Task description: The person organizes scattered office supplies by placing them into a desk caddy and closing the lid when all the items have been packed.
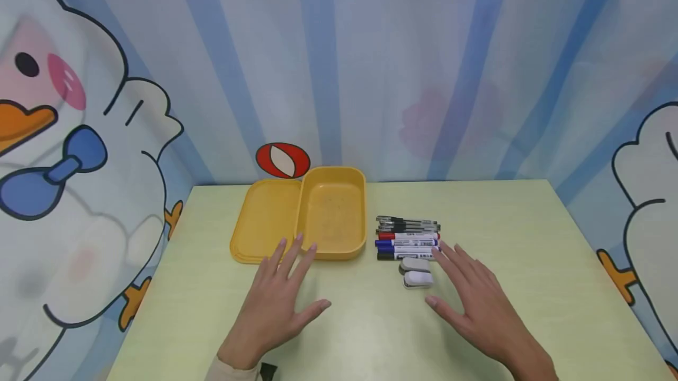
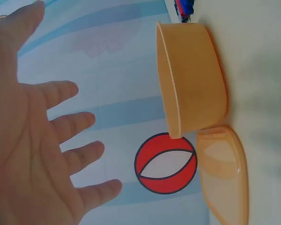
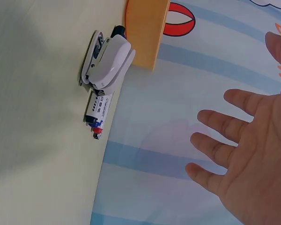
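Observation:
Both hands hover over the table with fingers spread and hold nothing. In the head view my left hand (image 1: 281, 298) is in front of a yellow plastic box (image 1: 339, 251), its fingertips overlapping the lower edge of the box and of the yellow lid (image 1: 265, 222) lying left of it. My right hand (image 1: 479, 304) is beside two small staplers, one grey (image 1: 415, 265) and one white (image 1: 418, 279). Behind them lies a row of markers with a red one (image 1: 409, 236), blue ones (image 1: 406, 243) and a black one (image 1: 389, 256), then several black pens (image 1: 408, 225).
The pale yellow table (image 1: 529, 239) runs back to a blue striped curtain (image 1: 381, 75) printed with ducks and a red ball (image 1: 283, 160). The box, seen from the side in the left wrist view, has tall walls. A small black piece (image 1: 268, 371) shows by the left sleeve (image 1: 233, 370).

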A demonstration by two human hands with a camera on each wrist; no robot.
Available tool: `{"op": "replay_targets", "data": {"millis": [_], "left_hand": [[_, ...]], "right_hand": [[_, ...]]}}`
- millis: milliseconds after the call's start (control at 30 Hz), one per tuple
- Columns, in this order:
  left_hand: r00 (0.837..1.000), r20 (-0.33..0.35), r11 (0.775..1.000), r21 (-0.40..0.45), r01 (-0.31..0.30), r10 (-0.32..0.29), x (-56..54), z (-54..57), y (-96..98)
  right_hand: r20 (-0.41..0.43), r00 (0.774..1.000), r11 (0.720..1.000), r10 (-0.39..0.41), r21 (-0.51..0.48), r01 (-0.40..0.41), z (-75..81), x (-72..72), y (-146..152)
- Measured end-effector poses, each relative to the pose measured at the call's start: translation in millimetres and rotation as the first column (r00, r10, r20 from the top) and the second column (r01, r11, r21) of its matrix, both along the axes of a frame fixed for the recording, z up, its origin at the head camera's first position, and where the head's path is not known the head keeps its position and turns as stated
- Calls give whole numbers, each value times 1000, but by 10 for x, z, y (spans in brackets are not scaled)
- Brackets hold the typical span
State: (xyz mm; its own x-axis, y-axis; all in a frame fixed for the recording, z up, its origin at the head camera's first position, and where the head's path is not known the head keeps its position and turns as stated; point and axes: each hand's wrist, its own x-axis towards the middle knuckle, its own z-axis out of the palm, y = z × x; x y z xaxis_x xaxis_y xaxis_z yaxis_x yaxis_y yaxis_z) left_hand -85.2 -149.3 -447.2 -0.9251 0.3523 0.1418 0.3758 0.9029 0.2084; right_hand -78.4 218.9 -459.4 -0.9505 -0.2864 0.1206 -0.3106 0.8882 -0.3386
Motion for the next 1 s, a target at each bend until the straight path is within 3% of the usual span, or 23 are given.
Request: {"op": "replay_targets", "data": {"millis": [133, 267, 467, 633, 800, 900, 1000], "left_hand": [[998, 45, 987, 154, -41, 35, 0, -27, -38], [977, 181, 928, 332, -167, 111, -12, -65, -80], [926, 342, 770, 544, -334, 160, -65, -189, -117], [891, 416, 648, 631, -427, 183, -119, -317, -143], [849, 508, 497, 704, -507, 146, -174, -429, -169], [821, 559, 428, 718, -549, 115, -200, -495, -184], [798, 596, 384, 719, -579, 88, -220, -548, -196]], "right_hand": [[-9, 1000, 1000, -6, -11, 6, -23, 8, 29], [-10, 1000, 1000, -22, -17, 22, -49, 13, 45], [3, 1000, 999, -28, -22, 28, -67, 2, 47], [43, 999, 999, -33, -31, 34, -77, -3, 43], [54, 998, 999, -37, -35, 39, -105, -13, 50], [55, 998, 998, -35, -43, 38, -124, -18, 57], [62, 997, 998, -34, -53, 38, -143, -19, 65]]}}
